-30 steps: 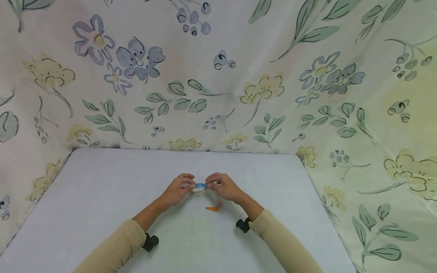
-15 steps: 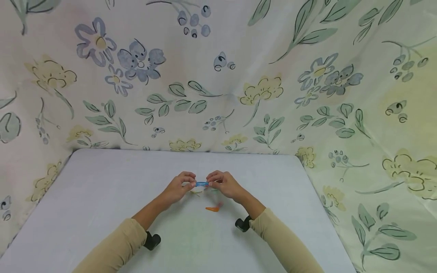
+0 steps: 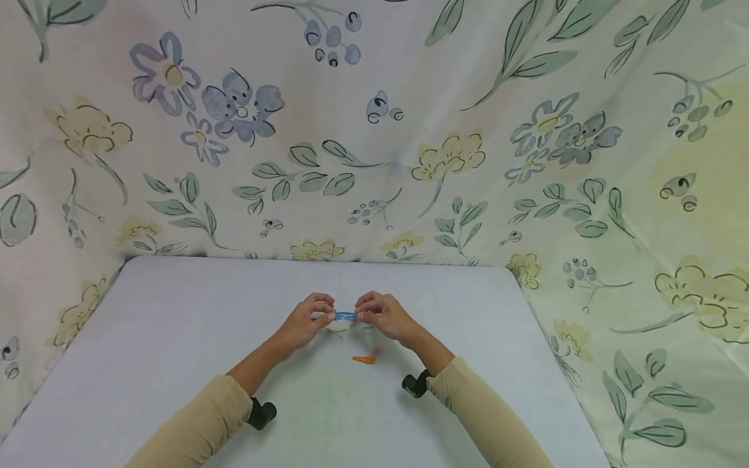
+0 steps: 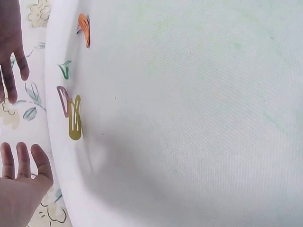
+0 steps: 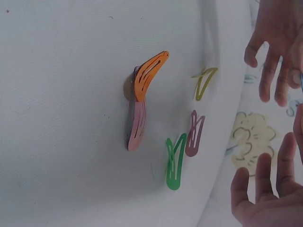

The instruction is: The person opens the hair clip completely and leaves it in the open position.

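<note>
A blue snap hair clip (image 3: 346, 316) is stretched between my two hands above the far half of the table. My left hand (image 3: 301, 323) pinches its left end with thumb and fingers, and my right hand (image 3: 387, 318) pinches the right end. Below them on the table, seen in the right wrist view, lie a yellow hair clip (image 5: 204, 85), a mauve clip (image 5: 193, 142) and a green clip (image 5: 174, 176), each snapped open. Nearer to me, an orange hair clip (image 5: 149, 78) lies end to end with a pink clip (image 5: 137, 130). Both wrist views mostly cut off the blue clip.
The white table (image 3: 175, 338) ends at a rounded far edge, against a floral cloth (image 3: 374, 143) that hangs behind and along the sides. A black wrist camera (image 3: 261, 414) is strapped on the left forearm, another black camera (image 3: 415, 384) on the right.
Both hands have risen slightly with the blue hair clip, and a green clip beneath the right hand has come into sight. Over the last half second they have hardly moved.
</note>
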A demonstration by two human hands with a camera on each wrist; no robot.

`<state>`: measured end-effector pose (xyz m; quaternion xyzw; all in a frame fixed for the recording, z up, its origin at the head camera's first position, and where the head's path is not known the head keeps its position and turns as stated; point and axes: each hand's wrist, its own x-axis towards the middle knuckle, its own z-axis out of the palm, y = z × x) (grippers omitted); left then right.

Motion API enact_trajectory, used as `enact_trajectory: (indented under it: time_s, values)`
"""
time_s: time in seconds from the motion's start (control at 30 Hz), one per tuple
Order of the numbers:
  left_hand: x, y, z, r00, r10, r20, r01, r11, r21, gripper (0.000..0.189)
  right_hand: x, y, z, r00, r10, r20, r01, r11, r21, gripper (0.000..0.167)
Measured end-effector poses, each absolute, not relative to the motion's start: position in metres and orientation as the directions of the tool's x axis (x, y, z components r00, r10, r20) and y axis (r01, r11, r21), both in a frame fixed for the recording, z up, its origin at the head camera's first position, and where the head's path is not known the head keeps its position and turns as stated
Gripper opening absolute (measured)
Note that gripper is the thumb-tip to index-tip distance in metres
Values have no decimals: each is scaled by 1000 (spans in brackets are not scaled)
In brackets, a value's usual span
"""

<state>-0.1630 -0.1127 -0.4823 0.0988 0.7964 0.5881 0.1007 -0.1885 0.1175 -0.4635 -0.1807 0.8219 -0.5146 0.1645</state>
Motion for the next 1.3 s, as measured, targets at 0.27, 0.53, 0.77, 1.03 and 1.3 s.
enact_trajectory:
  time_s: [0.27,0.53,0.77,1.03,1.3]
  values:
    - [-165,-110,-483,-962,272,-33,50,294,955,16,-187,118,-466,-886,-457,-83,-116,390,-914,13]
    - [-166,-111,-492,-968,250,17,114,378,919,11,-187,116,-472,-878,-477,-31,-247,510,-824,11]
    - [-164,-111,-513,-956,270,115,249,542,802,7,-184,112,-488,-838,-545,36,-457,663,-593,10]
    - [-159,-115,-517,-910,377,171,390,641,661,5,-177,109,-496,-764,-642,56,-620,708,-337,9]
    - [-156,-116,-517,-888,422,185,442,667,600,4,-174,107,-500,-739,-672,52,-660,706,-257,9]
